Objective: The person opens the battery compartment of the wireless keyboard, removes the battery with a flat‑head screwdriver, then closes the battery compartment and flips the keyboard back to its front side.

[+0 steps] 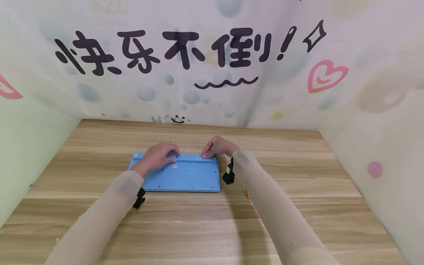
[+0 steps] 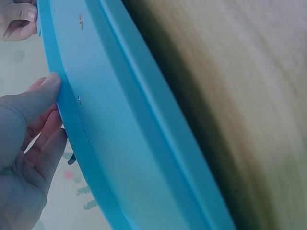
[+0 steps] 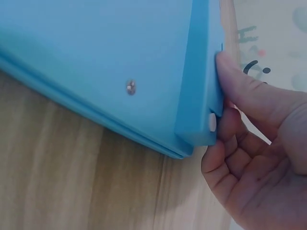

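Note:
A flat blue keyboard [image 1: 188, 178] lies underside up on the wooden table, its keys hidden beneath it. Small screws dot its back, and a raised ridge runs along the far edge. My left hand [image 1: 158, 156] grips that edge left of its middle, thumb on the ridge and fingers behind it, as the left wrist view also shows. At the far right corner my right hand [image 1: 216, 146] pinches the ridge. In the right wrist view its thumb [image 3: 235, 79] presses beside a thin seam, with the other fingers curled near a white foot [image 3: 213, 122].
The wooden table [image 1: 185, 224] meets a printed cloth backdrop [image 1: 179, 99] with black lettering. Side walls stand left and right. A small orange object [image 1: 247, 193] shows partly from under the right forearm. Each wrist carries a black camera mount [image 1: 228, 175].

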The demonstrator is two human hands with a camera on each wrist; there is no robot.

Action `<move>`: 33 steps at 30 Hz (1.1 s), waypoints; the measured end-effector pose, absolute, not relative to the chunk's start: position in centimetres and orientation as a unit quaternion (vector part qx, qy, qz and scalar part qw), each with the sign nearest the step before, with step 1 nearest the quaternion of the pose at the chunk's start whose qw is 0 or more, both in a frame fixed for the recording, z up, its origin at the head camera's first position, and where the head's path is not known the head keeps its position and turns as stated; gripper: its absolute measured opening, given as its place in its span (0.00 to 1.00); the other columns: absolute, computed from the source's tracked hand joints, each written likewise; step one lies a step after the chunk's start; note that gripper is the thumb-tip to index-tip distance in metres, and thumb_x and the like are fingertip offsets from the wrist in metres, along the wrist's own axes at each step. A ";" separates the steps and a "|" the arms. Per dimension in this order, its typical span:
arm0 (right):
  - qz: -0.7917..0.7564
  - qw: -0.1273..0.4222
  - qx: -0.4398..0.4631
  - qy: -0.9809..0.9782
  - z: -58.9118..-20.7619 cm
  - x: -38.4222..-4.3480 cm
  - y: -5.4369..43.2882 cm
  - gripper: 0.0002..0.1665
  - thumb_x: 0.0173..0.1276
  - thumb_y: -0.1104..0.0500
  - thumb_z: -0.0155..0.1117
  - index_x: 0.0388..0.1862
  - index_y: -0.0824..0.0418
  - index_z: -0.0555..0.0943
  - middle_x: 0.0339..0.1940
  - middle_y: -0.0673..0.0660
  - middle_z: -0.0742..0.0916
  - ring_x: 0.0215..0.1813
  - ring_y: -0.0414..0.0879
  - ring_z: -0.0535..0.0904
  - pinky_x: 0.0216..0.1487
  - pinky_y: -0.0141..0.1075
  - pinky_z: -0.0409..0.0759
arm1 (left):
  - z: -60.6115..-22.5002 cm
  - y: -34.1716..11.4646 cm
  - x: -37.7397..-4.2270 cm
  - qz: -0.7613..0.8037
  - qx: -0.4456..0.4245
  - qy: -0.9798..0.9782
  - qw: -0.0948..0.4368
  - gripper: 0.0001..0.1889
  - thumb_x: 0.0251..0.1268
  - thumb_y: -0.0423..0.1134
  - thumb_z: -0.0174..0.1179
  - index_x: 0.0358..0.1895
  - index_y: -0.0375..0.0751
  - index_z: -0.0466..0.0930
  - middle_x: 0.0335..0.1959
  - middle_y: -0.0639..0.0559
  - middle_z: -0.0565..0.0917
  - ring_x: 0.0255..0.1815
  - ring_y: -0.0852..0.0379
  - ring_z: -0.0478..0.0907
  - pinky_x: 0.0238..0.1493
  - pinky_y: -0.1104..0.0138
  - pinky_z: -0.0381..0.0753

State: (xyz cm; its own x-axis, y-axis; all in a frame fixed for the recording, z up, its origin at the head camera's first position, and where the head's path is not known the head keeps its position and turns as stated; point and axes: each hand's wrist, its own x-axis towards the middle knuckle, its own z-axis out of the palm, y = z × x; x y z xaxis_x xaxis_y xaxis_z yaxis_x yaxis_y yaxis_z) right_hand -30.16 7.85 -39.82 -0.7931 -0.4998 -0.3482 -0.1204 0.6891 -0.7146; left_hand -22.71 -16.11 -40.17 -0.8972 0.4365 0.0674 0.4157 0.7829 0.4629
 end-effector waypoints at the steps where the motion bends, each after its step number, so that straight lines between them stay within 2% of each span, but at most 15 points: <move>1: -0.353 0.268 -0.177 0.879 -39.8 -30.2 7.9 0.06 0.53 0.60 0.71 0.29 0.61 0.86 0.28 0.51 0.85 0.28 0.41 0.73 0.34 0.32 0.74 | -40.2 -16.1 -22.7 0.240 0.226 0.944 0.022 0.08 0.57 0.33 0.63 0.40 0.41 0.80 0.37 0.51 0.78 0.42 0.52 0.74 0.46 0.56 0.73; 7: -0.360 0.267 -0.170 0.878 -39.9 -30.1 8.1 0.06 0.53 0.61 0.71 0.30 0.63 0.86 0.28 0.51 0.85 0.28 0.41 0.72 0.32 0.31 0.74 | -40.1 -15.9 -22.7 0.241 0.224 0.944 0.022 0.08 0.57 0.33 0.63 0.40 0.42 0.80 0.37 0.52 0.78 0.42 0.52 0.74 0.46 0.56 0.73; 13: -0.363 0.282 -0.151 0.875 -39.6 -30.1 8.0 0.07 0.53 0.61 0.71 0.30 0.63 0.86 0.32 0.53 0.86 0.30 0.41 0.74 0.34 0.31 0.75 | -40.0 -15.9 -22.6 0.243 0.226 0.943 0.019 0.08 0.57 0.33 0.63 0.40 0.41 0.80 0.37 0.51 0.78 0.41 0.52 0.74 0.46 0.56 0.73; 16: -0.371 0.290 -0.160 0.868 -39.7 -30.3 8.0 0.06 0.51 0.60 0.73 0.27 0.61 0.86 0.30 0.52 0.86 0.29 0.41 0.74 0.34 0.31 0.75 | -40.0 -15.9 -22.6 0.245 0.226 0.943 0.018 0.07 0.57 0.32 0.63 0.40 0.41 0.80 0.37 0.51 0.78 0.41 0.51 0.74 0.45 0.55 0.73; 20: -0.363 0.287 -0.174 0.869 -39.8 -30.4 7.7 0.06 0.51 0.61 0.73 0.28 0.62 0.86 0.29 0.52 0.85 0.27 0.41 0.74 0.31 0.30 0.74 | -40.2 -16.1 -22.4 0.244 0.225 0.943 0.019 0.07 0.56 0.32 0.63 0.39 0.41 0.80 0.36 0.51 0.78 0.40 0.51 0.74 0.45 0.55 0.73; 27: -0.385 0.329 -0.157 0.848 -39.5 -30.6 7.9 0.10 0.52 0.65 0.71 0.36 0.66 0.85 0.33 0.53 0.86 0.24 0.38 0.71 0.29 0.30 0.71 | -40.3 -15.9 -22.6 0.242 0.225 0.944 0.014 0.08 0.56 0.33 0.64 0.39 0.42 0.80 0.36 0.52 0.78 0.40 0.53 0.74 0.45 0.56 0.73; 33: -0.422 0.356 -0.137 0.822 -40.2 -31.1 8.2 0.10 0.51 0.66 0.71 0.34 0.67 0.85 0.35 0.55 0.86 0.28 0.40 0.75 0.30 0.28 0.73 | -40.3 -15.9 -22.5 0.246 0.223 0.943 0.013 0.08 0.56 0.33 0.63 0.40 0.41 0.80 0.36 0.52 0.78 0.41 0.52 0.74 0.45 0.56 0.73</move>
State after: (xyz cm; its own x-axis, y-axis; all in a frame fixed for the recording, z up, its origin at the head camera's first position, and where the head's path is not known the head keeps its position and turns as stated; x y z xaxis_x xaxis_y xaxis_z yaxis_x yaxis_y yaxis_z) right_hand -31.13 8.22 -40.18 -0.7086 -0.5259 -0.4704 0.0755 0.6064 -0.7916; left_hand -22.51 -15.89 -40.34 -0.9002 0.4269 0.0862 0.4146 0.7795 0.4696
